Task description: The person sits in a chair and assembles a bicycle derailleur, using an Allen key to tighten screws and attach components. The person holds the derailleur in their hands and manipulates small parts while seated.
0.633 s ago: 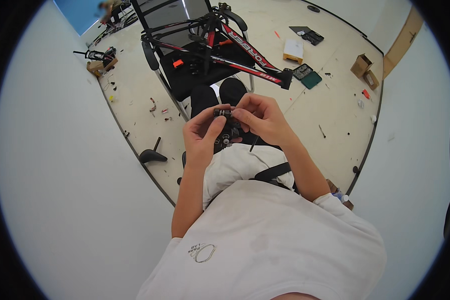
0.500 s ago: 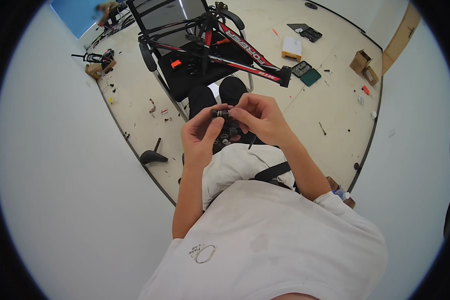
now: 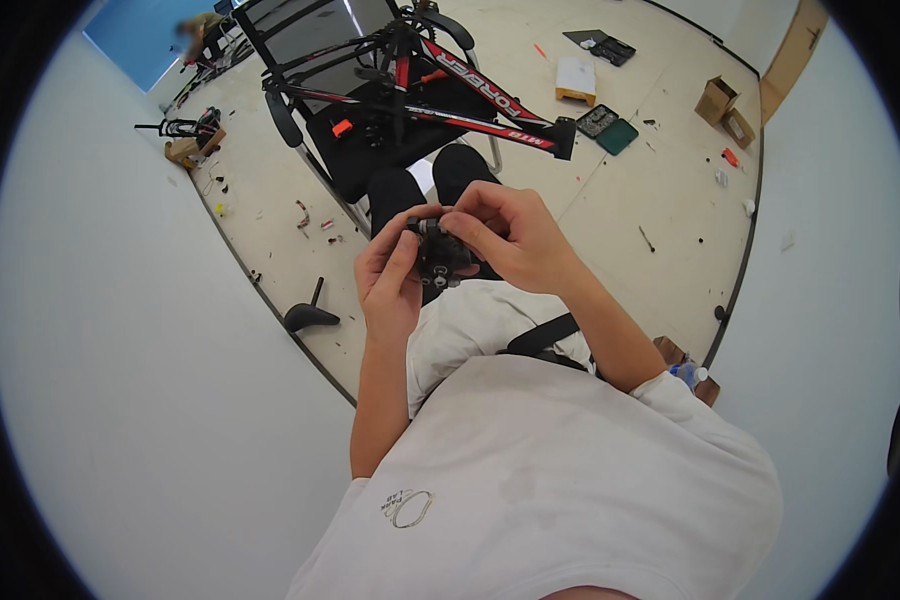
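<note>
Above my lap I hold a small black mechanical part (image 3: 442, 258) with silver bolts or fittings on its lower side; its exact kind I cannot make out. My left hand (image 3: 388, 268) is closed round its left side, thumb in front and fingers behind. From the right, the thumb and fingers of my right hand (image 3: 508, 236) pinch its upper end. Both hands partly cover the part. Beyond them a black and red bicycle frame (image 3: 490, 92) lies across a black office chair (image 3: 342, 165), its head tube pointing right.
An orange item (image 3: 342, 128) lies on the chair seat. On the floor are a bicycle saddle (image 3: 312, 317) at left, a green tool case (image 3: 618, 138), a white and yellow box (image 3: 575, 80) and cardboard boxes (image 3: 716, 100) at right. A person (image 3: 205, 32) is at the far left.
The black part has turned in my hands, so its dark lower body and silver fittings now show more. Both hands have shifted slightly left. The whole view has moved a little.
</note>
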A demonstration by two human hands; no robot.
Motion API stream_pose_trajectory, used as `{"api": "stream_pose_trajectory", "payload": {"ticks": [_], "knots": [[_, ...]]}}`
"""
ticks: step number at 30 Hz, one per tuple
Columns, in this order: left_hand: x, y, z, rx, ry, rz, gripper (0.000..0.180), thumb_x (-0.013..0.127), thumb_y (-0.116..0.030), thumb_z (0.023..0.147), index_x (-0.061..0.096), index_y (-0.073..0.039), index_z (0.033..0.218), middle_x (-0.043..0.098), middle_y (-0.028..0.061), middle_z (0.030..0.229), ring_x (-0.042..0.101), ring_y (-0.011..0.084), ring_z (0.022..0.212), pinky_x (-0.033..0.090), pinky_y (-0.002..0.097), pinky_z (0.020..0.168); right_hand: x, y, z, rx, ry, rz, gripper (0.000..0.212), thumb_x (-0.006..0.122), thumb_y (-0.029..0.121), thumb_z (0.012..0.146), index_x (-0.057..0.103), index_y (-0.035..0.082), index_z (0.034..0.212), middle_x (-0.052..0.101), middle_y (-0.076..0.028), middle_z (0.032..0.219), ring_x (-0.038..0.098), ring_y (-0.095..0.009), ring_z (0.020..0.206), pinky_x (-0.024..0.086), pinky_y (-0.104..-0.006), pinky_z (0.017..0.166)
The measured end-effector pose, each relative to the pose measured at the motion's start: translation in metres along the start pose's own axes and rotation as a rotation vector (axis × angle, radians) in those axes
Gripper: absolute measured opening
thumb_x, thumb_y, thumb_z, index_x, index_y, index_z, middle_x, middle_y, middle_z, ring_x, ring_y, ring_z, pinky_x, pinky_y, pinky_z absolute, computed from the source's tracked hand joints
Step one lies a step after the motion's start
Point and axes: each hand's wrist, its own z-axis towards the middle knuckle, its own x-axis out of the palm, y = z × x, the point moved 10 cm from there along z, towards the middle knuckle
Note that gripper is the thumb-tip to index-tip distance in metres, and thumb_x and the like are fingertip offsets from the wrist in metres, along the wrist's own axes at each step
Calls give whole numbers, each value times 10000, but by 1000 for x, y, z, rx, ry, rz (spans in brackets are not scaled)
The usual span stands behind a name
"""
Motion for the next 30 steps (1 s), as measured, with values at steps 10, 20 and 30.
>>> {"api": "stream_pose_trajectory", "payload": {"ticks": [10,20,30], "knots": [[0,-6,1,68,-16,180,304,454,-117,999,553,100,1188,642,136,1016,679,198,861,627,379,705,2,5,1,-84,-24,-257,238,562,164,960,610,-43,853,563,-98,594,512,-136,504,387,-294,483],[-6,-7,-1,86,-171,327,243,542,-97,959,621,82,1104,669,108,935,678,171,758,620,326,643,3,-8,2,-5,48,-67,201,541,165,976,608,-21,941,542,6,692,441,-47,594,365,-227,525],[-4,-3,-2,100,-73,369,219,521,-29,946,614,75,1115,626,116,1065,654,143,837,581,266,726,-3,-15,5,22,135,-134,205,558,166,970,628,-25,988,600,-45,715,512,-78,618,430,-241,573]]}}
